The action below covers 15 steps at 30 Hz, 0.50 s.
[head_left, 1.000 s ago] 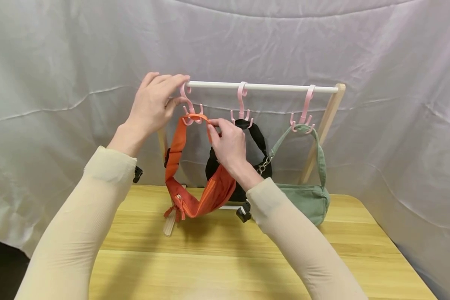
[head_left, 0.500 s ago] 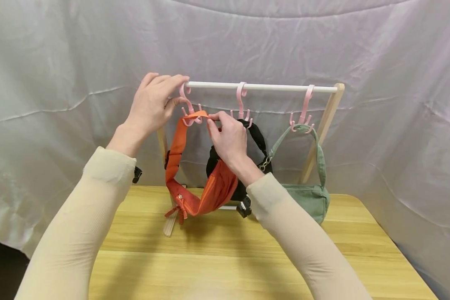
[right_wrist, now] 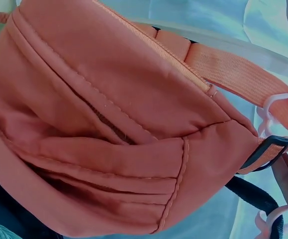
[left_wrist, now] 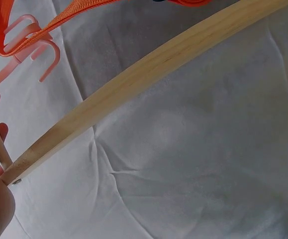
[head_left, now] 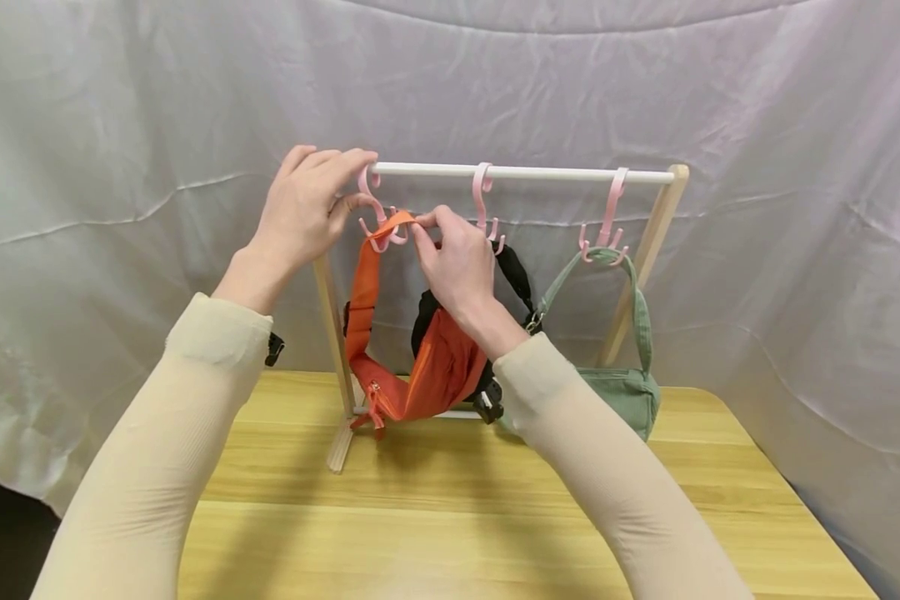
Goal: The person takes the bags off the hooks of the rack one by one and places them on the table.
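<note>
In the head view my right hand (head_left: 456, 265) pinches the strap of an orange waist bag (head_left: 446, 362) between thumb and fingertips. The strap (head_left: 363, 287) passes over the prongs of the leftmost pink hook (head_left: 378, 221), and the bag body hangs below my wrist. My left hand (head_left: 303, 208) holds that hook at the left end of the white rail (head_left: 427, 169), fingers over the top and thumb against the stem. Close up, the right wrist view shows the bag's zip and folds (right_wrist: 109, 114). In the left wrist view the strap (left_wrist: 59, 20) lies across the hook prongs (left_wrist: 49, 52).
A black bag's strap (head_left: 516, 275) hangs at the middle pink hook (head_left: 482, 196), partly behind my right hand. On the right pink hook (head_left: 611, 208) hangs a green handbag (head_left: 618, 396). The wooden rack leg (head_left: 648, 250) stands on the wooden table (head_left: 435, 533), before a grey curtain.
My right hand has risen slightly, lifting the strap section it pinches. The orange bag has moved up and a little right, uncovering more of the left rack leg. My left hand stays put.
</note>
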Each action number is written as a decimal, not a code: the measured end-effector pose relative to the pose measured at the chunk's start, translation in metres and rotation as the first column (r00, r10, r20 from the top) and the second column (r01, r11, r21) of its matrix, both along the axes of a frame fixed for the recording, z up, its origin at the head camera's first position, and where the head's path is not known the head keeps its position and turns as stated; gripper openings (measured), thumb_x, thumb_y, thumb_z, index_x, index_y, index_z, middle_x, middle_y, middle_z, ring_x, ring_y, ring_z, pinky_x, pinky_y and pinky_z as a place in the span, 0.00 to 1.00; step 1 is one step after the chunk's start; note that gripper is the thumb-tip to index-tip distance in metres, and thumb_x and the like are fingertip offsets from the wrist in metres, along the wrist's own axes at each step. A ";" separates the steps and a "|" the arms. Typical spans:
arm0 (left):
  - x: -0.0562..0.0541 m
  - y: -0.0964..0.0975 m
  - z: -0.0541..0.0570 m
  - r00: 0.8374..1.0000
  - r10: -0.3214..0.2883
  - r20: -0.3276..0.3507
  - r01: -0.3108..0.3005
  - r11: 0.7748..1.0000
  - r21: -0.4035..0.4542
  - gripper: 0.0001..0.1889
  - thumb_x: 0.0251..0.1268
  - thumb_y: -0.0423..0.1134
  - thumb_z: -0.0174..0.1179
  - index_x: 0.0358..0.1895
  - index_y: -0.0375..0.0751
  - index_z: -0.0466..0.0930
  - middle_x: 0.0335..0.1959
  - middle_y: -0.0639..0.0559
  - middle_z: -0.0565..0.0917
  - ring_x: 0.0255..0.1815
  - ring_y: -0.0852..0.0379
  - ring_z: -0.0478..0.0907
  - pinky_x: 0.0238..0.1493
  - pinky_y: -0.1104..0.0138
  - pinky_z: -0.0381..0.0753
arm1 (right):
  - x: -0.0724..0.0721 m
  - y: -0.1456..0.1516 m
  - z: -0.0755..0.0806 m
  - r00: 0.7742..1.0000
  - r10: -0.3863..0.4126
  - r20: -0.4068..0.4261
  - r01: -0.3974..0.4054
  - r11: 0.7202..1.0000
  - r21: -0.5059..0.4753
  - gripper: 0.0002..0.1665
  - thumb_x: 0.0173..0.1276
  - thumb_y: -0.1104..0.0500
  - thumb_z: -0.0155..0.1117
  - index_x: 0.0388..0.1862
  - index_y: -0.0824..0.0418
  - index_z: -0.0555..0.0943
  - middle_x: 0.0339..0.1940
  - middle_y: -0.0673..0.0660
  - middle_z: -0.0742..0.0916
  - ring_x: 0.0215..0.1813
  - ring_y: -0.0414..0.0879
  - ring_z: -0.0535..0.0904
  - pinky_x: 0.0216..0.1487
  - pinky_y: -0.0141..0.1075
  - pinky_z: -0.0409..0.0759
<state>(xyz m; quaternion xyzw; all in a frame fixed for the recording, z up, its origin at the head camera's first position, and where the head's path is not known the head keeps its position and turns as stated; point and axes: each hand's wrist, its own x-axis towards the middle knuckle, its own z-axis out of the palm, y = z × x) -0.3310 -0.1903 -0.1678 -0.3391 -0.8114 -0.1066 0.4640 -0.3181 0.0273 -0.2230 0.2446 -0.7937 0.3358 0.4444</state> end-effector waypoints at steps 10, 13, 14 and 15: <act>0.003 -0.001 0.000 1.000 -0.001 0.000 0.001 1.000 0.011 0.23 0.71 0.35 0.67 0.68 0.42 0.79 0.58 0.45 0.87 0.61 0.43 0.80 0.73 0.49 0.65 | 0.001 -0.002 0.007 1.000 0.004 0.008 -0.004 0.999 0.036 0.08 0.77 0.55 0.67 0.46 0.58 0.86 0.46 0.52 0.92 0.32 0.45 0.87 0.34 0.41 0.81; 0.003 -0.001 0.001 1.000 0.000 -0.005 0.000 1.000 0.009 0.23 0.71 0.34 0.67 0.67 0.42 0.79 0.58 0.44 0.87 0.61 0.43 0.80 0.73 0.48 0.65 | 0.001 -0.003 0.007 1.000 0.011 0.007 -0.011 0.999 0.043 0.08 0.77 0.55 0.67 0.46 0.58 0.86 0.45 0.52 0.92 0.33 0.45 0.87 0.34 0.40 0.82; 0.003 -0.001 0.001 1.000 0.001 -0.005 -0.001 1.000 0.009 0.23 0.71 0.34 0.66 0.67 0.42 0.79 0.59 0.44 0.87 0.61 0.42 0.80 0.73 0.49 0.65 | 0.002 -0.003 0.007 1.000 0.013 0.008 -0.013 0.999 0.043 0.08 0.77 0.55 0.67 0.45 0.58 0.86 0.45 0.52 0.92 0.33 0.45 0.87 0.35 0.40 0.82; 0.003 0.000 0.001 1.000 0.002 -0.004 -0.002 1.000 0.007 0.23 0.71 0.34 0.66 0.67 0.42 0.79 0.59 0.44 0.86 0.61 0.42 0.80 0.73 0.49 0.65 | 0.002 -0.003 0.007 1.000 0.013 0.009 -0.014 0.999 0.044 0.08 0.77 0.55 0.67 0.45 0.58 0.86 0.45 0.52 0.92 0.34 0.45 0.88 0.35 0.40 0.83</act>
